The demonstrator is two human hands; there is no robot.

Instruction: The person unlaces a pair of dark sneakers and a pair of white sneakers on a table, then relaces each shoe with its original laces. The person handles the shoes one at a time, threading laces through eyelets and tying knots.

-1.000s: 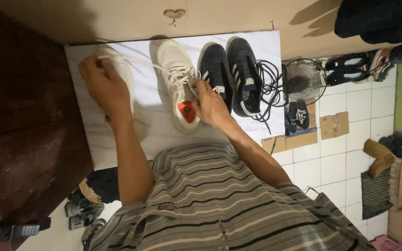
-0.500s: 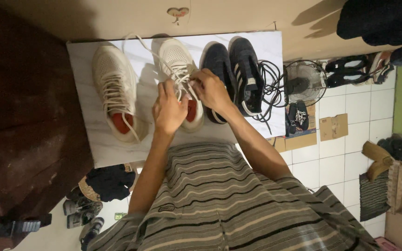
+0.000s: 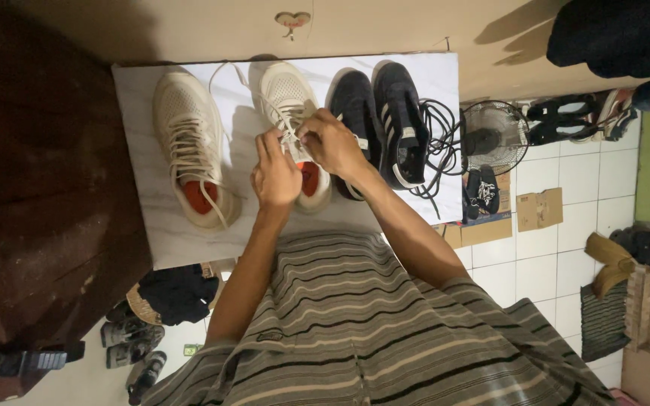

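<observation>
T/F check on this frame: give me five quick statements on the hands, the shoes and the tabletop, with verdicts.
1. Both hands, the left hand and the right hand, are at the laces of the middle cream shoe. True.
2. The left cream shoe is being held by the left hand. False: it lies untouched, apart from both hands.
3. Two dark shoes sit to the right of the cream ones on the white tabletop. True.
4. The cream shoes have blue insoles. False: the insoles showing are orange-red.
5. A black cable lies beside the dark shoes at the tabletop's right edge. True.
</observation>
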